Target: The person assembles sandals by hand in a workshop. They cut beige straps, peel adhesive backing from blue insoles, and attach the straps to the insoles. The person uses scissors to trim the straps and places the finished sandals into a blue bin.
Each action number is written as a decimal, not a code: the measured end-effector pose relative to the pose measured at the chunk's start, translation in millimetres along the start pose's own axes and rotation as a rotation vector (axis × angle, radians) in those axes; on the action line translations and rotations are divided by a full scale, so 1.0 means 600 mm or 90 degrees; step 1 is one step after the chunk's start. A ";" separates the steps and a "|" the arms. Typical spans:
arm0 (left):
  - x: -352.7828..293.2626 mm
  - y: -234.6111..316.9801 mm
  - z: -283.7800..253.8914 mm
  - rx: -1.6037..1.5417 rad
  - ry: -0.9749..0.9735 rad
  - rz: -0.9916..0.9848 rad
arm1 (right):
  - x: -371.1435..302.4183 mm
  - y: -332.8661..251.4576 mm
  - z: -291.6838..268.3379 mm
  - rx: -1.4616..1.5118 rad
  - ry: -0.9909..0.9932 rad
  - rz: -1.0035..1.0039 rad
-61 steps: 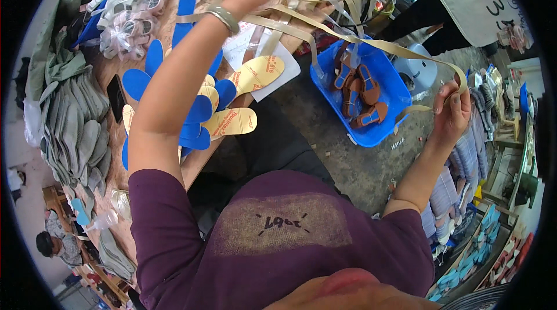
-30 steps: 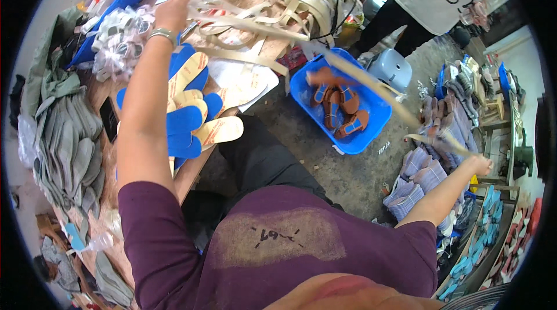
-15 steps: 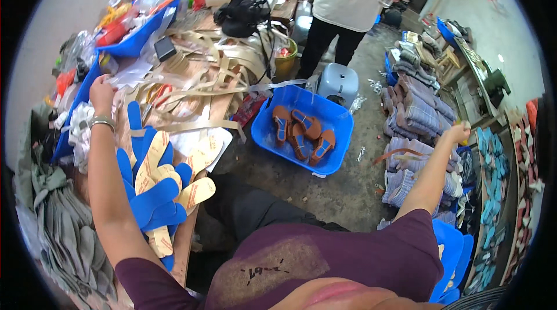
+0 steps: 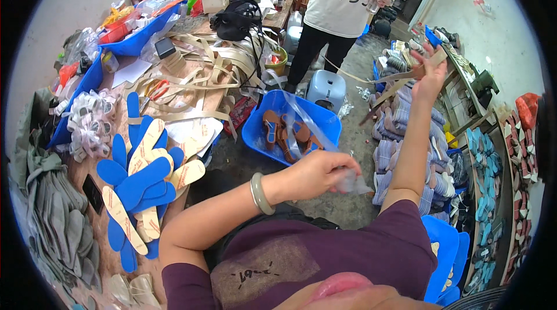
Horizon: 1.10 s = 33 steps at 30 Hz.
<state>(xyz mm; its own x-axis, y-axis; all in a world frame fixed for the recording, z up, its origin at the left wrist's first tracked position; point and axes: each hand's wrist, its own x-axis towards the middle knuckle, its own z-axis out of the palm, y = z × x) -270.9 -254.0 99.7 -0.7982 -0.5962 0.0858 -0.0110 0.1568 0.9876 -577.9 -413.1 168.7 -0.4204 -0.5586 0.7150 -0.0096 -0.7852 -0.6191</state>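
- Yr L hand (image 4: 322,175) is bent in front of yr chest, fingers closed on a clear film strip (image 4: 307,127); a crumpled bit pokes out past the fingertips.
- Yr R hand (image 4: 429,78) is up & out to the R, holding a beige strap (image 4: 387,95), w/ some fingers spread apart.
- Strap pos: runs across the R hand & hangs down-left, in front of striped bundles (image 4: 409,118); well apart from the L hand.
- Film pos: runs over the blue tub (image 4: 335,127) w/ brown sandals (image 4: 271,127) inside, then into yr L hand.
- Writing: black lettering & digits on the co-worker's white shirt (image 4: 348,8); red print on cream insoles (image 4: 123,217); dark marks on the tan patch (image 4: 267,266) of yr purple shirt.
- Looks: strap is flat, narrow, matte, darker twd its low end; film is thin, see-thru, shiny.
- Desk (image 4: 84,165), to yr L: blue insoles (image 4: 142,185) fanned w/ the cream ones, plus a tangled strap pile (image 4: 214,72) further back.
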 end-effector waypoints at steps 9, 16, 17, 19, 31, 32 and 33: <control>-0.106 -0.075 -0.039 -0.399 0.421 0.021 | -0.255 -0.040 0.124 0.285 -0.514 0.304; -0.196 -0.056 -0.037 -0.518 0.657 0.352 | -0.458 -0.045 0.165 0.149 -0.944 0.635; -0.222 -0.048 -0.046 -0.482 0.727 0.401 | -0.470 -0.033 0.157 0.069 -0.973 0.636; -0.280 -0.027 -0.062 -0.433 0.842 0.488 | -0.503 0.024 0.108 -0.016 -0.955 0.671; -0.223 -0.083 0.016 0.216 0.734 0.237 | -0.454 0.139 -0.008 -0.047 -0.621 0.691; -0.196 -0.120 0.014 0.312 0.638 0.195 | -0.445 0.119 0.017 -0.024 -0.613 0.664; -0.168 -0.174 0.013 0.163 0.622 0.124 | -0.439 0.098 0.044 -0.004 -0.611 0.645</control>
<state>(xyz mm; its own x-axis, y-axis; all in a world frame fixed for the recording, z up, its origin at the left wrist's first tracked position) -194.0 -203.9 -13.2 0.0378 -0.9048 0.4241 -0.1527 0.4142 0.8973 -444.1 -319.2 -47.3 0.5318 -0.8409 -0.1003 -0.0841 0.0654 -0.9943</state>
